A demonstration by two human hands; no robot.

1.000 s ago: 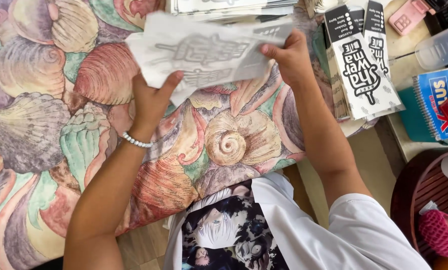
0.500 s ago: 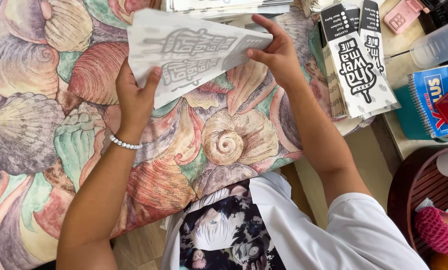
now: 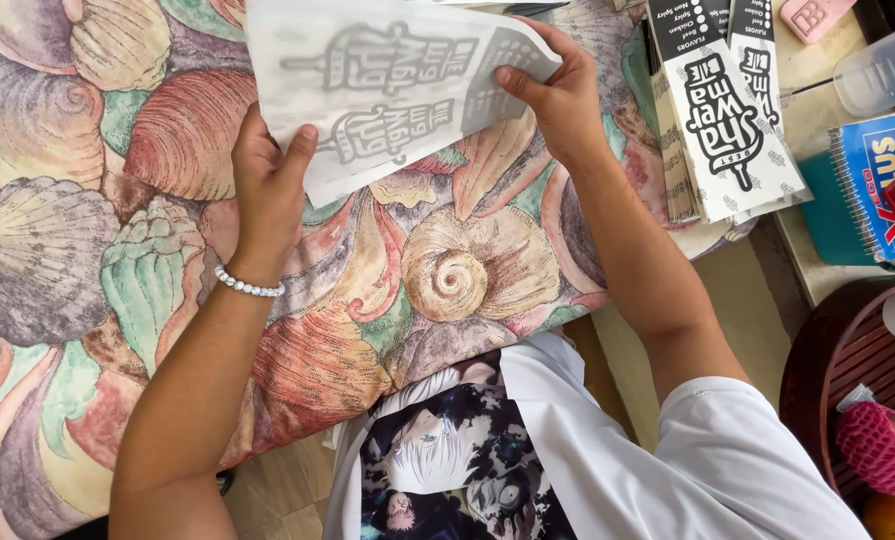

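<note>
From the head camera, looking straight down, both hands hold 1 thin white paper sheet (image 3: 387, 85) with grey print showing through from its far side. The left hand (image 3: 267, 185) pinches the sheet's lower left edge, thumb on top and fingers tucked under. The right hand (image 3: 557, 95) grips the right end, where the corner curls over, with the thumb pressed on the paper. The sheet sits at the far end of both hands, lifted a little over a cloth with a seashell pattern (image 3: 447, 270) that covers the table. Its long axis runs left to right and tilts, the left end lower and closer to the body, the right end higher and farther off. The left hand is therefore the nearer of the 2 to the person's chest, and the right arm reaches out farther. A beaded bracelet (image 3: 247, 286) circles the left wrist. Well to the right, apart from the hands, lies a stack of narrow printed paper sleeves (image 3: 732, 120), with a blue spiral notebook (image 3: 867, 190) beyond it and a dark round basket (image 3: 847, 370) near the lower right corner.
</note>
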